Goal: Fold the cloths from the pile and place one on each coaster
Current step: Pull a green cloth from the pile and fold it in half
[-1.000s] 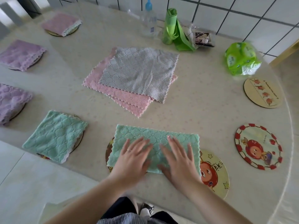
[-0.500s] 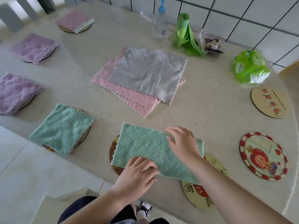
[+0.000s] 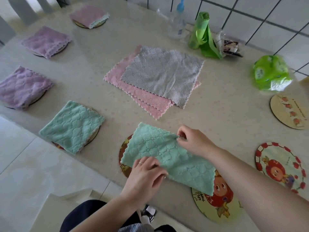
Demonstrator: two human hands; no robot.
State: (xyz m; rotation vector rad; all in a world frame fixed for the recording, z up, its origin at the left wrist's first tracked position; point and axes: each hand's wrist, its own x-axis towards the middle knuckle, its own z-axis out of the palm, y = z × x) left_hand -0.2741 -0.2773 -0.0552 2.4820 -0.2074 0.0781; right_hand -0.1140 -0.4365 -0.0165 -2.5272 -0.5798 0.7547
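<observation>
While the green cloth point(image 3: 167, 158) lies as a long half-folded strip across the near edge of the counter point(image 3: 225, 118), both hands are on it: the right hand point(image 3: 195, 143) pinches the far long edge near the middle with thumb and fingertips closed on the fabric, and the left hand point(image 3: 147, 173) grips the near long edge with its fingers curled onto the cloth. The strip's left end covers most of a dark coaster point(image 3: 123, 153), and its right end overlaps a yellow cartoon coaster point(image 3: 217, 206) at the counter's near edge.

By my judgement the step in hand is the second fold, bringing the strip into a square like the folded green cloth point(image 3: 71, 126) already sitting on its coaster to the left. To do it well, the right end should be carried over the left so corners meet and scalloped edges line up, with the pinch kept light so the plush fabric does not bunch. Flattening the crease with open palms would keep it from springing open. The finished square should then be centred on the dark coaster and pulled clear of the yellow one. The pile point(image 3: 157, 79) of grey and pink cloths waits farther back, and two bare coasters point(image 3: 287, 113) remain at right.
</observation>
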